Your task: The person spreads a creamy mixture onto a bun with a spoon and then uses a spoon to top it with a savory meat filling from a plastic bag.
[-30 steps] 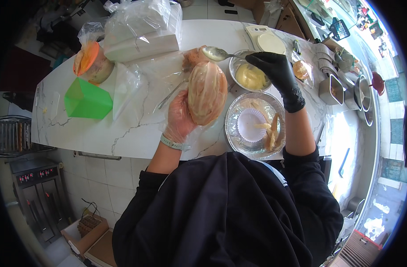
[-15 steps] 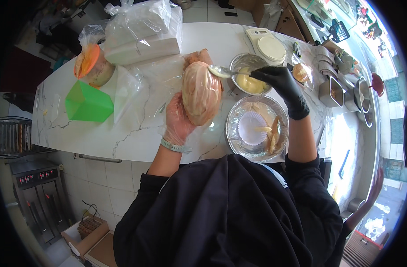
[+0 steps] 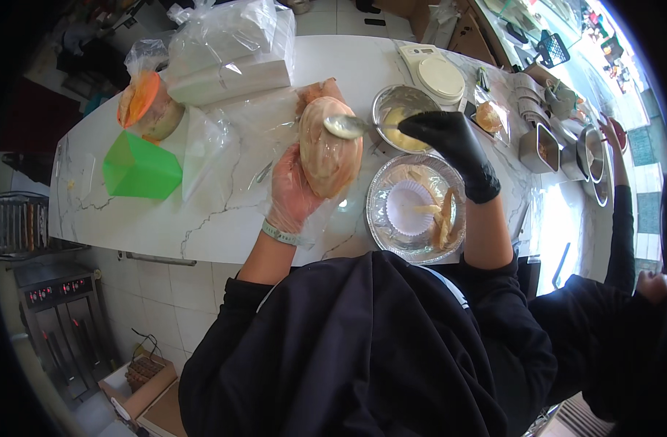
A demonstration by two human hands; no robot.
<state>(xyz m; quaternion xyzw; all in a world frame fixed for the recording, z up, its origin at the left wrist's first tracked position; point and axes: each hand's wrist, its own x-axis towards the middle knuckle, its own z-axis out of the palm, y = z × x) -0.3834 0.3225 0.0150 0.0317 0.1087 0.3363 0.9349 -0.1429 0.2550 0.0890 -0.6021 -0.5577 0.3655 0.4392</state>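
Left hand: clear glove, raised above the table, palm up, forearm entering from the lower edge.
Left grip: closed around the bread roll, cupping its lower left side.
Bread roll: held upright over the table edge, just left of the foil plate.
Right hand: black glove, wrist bent, reaching leftward over the steel bowl.
Right grip: pinching the handle of the spoon.
Spoon: bowl end resting on the upper part of the roll.
Foil plate: holds a white paper cup and pale strips.
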